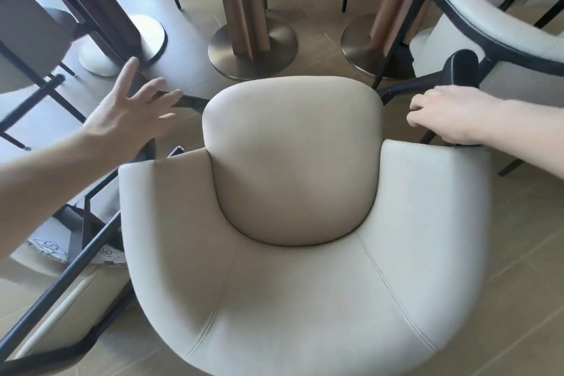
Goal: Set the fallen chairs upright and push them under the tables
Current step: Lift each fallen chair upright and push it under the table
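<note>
A cream upholstered chair (293, 180) with a curved back and black armrests stands upright right below me, its seat facing the table's wooden posts (241, 0). My right hand (442, 114) is shut on the chair's right black armrest. My left hand (134, 110) hovers open, fingers spread, just above the chair's left armrest (189, 101), not gripping it. A second chair (76, 268) lies tipped over at the lower left, its black legs slanting up and the printed underside of its seat showing.
Three round metal table bases (253, 49) stand on the tan tiled floor ahead. Another cream chair (500, 33) with a black frame sits upright at the right. A grey chair (27, 30) stands at the far left. Thin black chair legs crowd the background.
</note>
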Available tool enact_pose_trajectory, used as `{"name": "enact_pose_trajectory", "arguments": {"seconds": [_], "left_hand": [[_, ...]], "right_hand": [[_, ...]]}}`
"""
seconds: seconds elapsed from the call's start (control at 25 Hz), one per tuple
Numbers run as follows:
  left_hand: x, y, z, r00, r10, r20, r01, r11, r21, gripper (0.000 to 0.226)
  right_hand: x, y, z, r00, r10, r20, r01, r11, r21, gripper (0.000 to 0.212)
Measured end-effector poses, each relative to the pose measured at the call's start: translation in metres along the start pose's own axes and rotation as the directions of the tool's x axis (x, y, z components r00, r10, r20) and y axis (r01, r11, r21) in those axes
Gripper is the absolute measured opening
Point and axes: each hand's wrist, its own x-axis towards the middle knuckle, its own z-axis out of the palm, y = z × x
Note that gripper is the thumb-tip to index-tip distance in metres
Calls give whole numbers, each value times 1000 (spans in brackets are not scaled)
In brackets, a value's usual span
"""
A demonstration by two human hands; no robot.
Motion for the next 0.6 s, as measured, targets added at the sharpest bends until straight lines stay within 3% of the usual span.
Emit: {"name": "enact_pose_trajectory", "arguments": {"seconds": [0.04,0.08,0.12,0.2,0.28,0.4,0.44,0.52,0.6], "left_hand": [[-12,7,3,970,-223,98,243,905,-348,70],[-28,19,19,924,-378,52,328,717,-616,65],[-46,33,25,859,-486,161,419,487,-767,64],[-80,71,47,804,-503,318,511,309,-802,84],[-90,88,58,805,-536,256,476,324,-818,106],[-57,78,65,795,-563,225,481,359,-800,110],[-42,74,65,791,-568,228,491,367,-790,110],[-13,67,63,797,-564,217,494,401,-771,108],[6,71,62,851,-501,155,459,567,-684,98]], "right_hand": [[-1,-3,8,988,98,-120,-84,989,121,42],[-3,-10,15,962,214,-171,-165,950,264,42],[-4,-19,26,931,306,-197,-207,891,405,41],[1,-26,45,853,445,-273,-227,788,572,36],[12,-23,52,814,490,-313,-202,743,638,30],[26,-34,39,755,551,-357,-224,727,649,24],[30,-48,33,769,511,-384,-176,747,641,26],[28,-96,25,884,304,-354,30,720,693,27],[20,-151,26,976,46,-215,137,637,759,19]]}}
